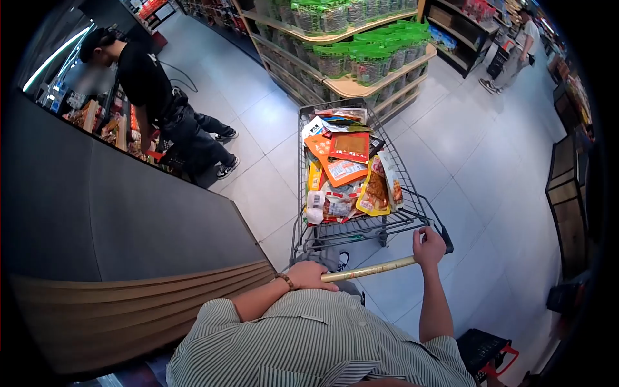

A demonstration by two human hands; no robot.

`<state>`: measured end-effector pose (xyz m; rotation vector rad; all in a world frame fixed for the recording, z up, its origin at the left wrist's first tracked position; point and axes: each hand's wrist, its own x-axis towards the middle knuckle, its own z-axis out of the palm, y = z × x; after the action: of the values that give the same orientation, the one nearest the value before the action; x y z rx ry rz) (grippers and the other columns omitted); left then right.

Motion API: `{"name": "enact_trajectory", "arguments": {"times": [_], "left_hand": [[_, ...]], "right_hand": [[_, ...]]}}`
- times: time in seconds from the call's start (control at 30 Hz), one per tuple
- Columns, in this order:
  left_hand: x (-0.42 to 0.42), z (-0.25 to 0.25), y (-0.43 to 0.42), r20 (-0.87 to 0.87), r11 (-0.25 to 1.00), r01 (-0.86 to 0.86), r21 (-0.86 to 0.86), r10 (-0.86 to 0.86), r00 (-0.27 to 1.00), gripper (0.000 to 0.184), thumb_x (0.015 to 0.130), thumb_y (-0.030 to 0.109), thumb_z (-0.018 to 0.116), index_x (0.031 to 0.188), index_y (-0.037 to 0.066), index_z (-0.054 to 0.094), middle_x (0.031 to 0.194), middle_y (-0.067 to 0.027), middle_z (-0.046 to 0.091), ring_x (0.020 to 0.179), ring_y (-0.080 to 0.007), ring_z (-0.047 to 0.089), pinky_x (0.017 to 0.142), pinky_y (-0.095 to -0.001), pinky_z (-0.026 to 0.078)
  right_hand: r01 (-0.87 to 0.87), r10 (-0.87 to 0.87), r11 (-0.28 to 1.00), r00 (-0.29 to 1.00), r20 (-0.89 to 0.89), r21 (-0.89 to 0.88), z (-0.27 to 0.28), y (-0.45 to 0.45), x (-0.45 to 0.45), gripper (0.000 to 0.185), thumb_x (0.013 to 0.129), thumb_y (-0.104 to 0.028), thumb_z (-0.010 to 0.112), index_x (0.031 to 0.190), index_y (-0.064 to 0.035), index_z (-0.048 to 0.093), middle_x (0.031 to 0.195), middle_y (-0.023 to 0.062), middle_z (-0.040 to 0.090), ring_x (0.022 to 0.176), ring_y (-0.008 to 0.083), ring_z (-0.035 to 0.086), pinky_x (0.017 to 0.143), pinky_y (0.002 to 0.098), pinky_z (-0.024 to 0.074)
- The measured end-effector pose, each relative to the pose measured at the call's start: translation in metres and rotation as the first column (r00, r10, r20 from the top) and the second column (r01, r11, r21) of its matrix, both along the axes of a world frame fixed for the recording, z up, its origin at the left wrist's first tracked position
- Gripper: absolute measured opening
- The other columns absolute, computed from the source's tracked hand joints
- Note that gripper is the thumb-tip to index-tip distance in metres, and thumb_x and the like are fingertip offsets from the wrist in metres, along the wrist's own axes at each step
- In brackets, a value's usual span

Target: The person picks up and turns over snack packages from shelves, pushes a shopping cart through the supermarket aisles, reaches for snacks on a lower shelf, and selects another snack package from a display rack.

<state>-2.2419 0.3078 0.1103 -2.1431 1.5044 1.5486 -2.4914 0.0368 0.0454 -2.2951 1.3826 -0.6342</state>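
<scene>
Presently, the left hand (309,275) grasped the left part of the cart handle (374,267), with its underside hidden. The right hand (429,246) was closed around the right end, just beside the corner of the cart frame. Directly forward of both hands, the shopping cart (371,227) contained a pile of packets (349,148). Farther forward stood a shelf unit (338,89) with green-topped bags (374,55). Left of the left hand extended a dark counter (155,219); forward-left stood a person in black (145,84).

No legible lettering (print on packets (350,147) in cart (448,241) too small)
</scene>
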Motion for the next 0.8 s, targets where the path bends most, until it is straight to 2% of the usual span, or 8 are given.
{"name": "enact_trajectory", "arguments": {"times": [0.2,0.27,0.3,0.5,0.53,0.73,0.77,0.8], "left_hand": [[0.002,0.021,0.015,0.034,0.983,-0.121,-0.135,0.127,0.991,0.071,0.074,0.076,0.070,0.085,0.006,0.070,0.081,-0.0158,0.069,0.079,-0.0359,0.069,0.071,-0.0461,0.054],[0.001,0.024,0.018,0.079,0.944,-0.151,-0.295,0.181,0.980,0.068,0.074,0.073,0.073,0.079,0.005,0.065,0.078,-0.0153,0.068,0.078,-0.0364,0.068,0.069,-0.0470,0.053],[-0.029,0.054,0.042,0.088,0.926,-0.177,-0.332,0.218,0.972,0.067,0.074,0.071,0.073,0.078,0.005,0.063,0.077,-0.0145,0.067,0.077,-0.0361,0.068,0.068,-0.0470,0.053],[0.003,0.078,0.046,0.165,0.897,-0.181,-0.404,0.266,0.950,0.065,0.072,0.070,0.075,0.077,0.006,0.064,0.078,-0.0114,0.066,0.075,-0.0345,0.067,0.067,-0.0459,0.052],[-0.018,0.126,0.073,0.171,0.883,-0.181,-0.433,0.277,0.946,0.065,0.072,0.070,0.076,0.076,0.006,0.064,0.077,-0.0109,0.066,0.075,-0.0341,0.067,0.067,-0.0456,0.052],[0.014,0.095,0.040,0.237,0.877,-0.206,-0.433,0.332,0.913,0.063,0.072,0.068,0.076,0.081,0.006,0.068,0.080,-0.0113,0.067,0.079,-0.0329,0.068,0.070,-0.0454,0.053],[0.031,0.165,0.073,0.242,0.892,-0.189,-0.410,0.306,0.921,0.064,0.071,0.069,0.076,0.081,0.006,0.069,0.079,-0.0106,0.068,0.078,-0.0325,0.069,0.070,-0.0449,0.054],[0.040,0.158,0.068,0.243,0.888,-0.205,-0.412,0.324,0.914,0.064,0.071,0.069,0.076,0.081,0.006,0.069,0.079,-0.0106,0.068,0.078,-0.0325,0.069,0.070,-0.0449,0.054]], "right_hand": [[-0.078,0.078,0.997,0.997,-0.005,0.020,0.019,-0.008,0.023,0.019,0.085,-0.029,0.074,0.077,-0.0128,0.067,0.058,0.0035,0.054,0.053,0.0230,0.056,0.051,0.0382,0.0416],[-0.122,0.122,0.992,0.993,-0.006,0.027,0.020,-0.015,0.032,0.020,0.085,-0.029,0.073,0.077,-0.0127,0.067,0.058,0.0038,0.055,0.053,0.0232,0.056,0.051,0.0382,0.0417],[-0.133,0.134,0.991,0.991,-0.025,0.035,0.052,0.004,0.008,0.020,0.086,-0.029,0.073,0.077,-0.0123,0.067,0.058,0.0041,0.055,0.053,0.0234,0.056,0.051,0.0384,0.0417],[-0.181,0.185,0.982,0.981,-0.057,0.058,0.071,-0.003,0.062,0.021,0.087,-0.030,0.071,0.079,-0.0120,0.068,0.058,0.0057,0.057,0.052,0.0246,0.056,0.051,0.0397,0.0426],[-0.202,0.205,0.978,0.977,-0.058,0.059,0.119,0.020,0.046,0.021,0.087,-0.030,0.071,0.079,-0.0120,0.068,0.058,0.0057,0.057,0.052,0.0246,0.056,0.051,0.0397,0.0426],[-0.274,0.286,0.956,0.948,-0.136,0.101,0.092,-0.026,0.110,0.019,0.089,-0.030,0.068,0.081,-0.0122,0.069,0.062,0.0067,0.062,0.056,0.0278,0.063,0.055,0.0418,0.0473],[-0.247,0.268,0.960,0.948,-0.172,0.134,0.164,0.012,0.117,0.017,0.088,-0.028,0.067,0.082,-0.0126,0.068,0.063,0.0070,0.064,0.058,0.0287,0.064,0.057,0.0420,0.0487],[-0.265,0.285,0.955,0.943,-0.171,0.132,0.159,0.005,0.129,0.017,0.088,-0.028,0.067,0.082,-0.0126,0.068,0.063,0.0070,0.064,0.058,0.0287,0.064,0.057,0.0420,0.0487]]}}
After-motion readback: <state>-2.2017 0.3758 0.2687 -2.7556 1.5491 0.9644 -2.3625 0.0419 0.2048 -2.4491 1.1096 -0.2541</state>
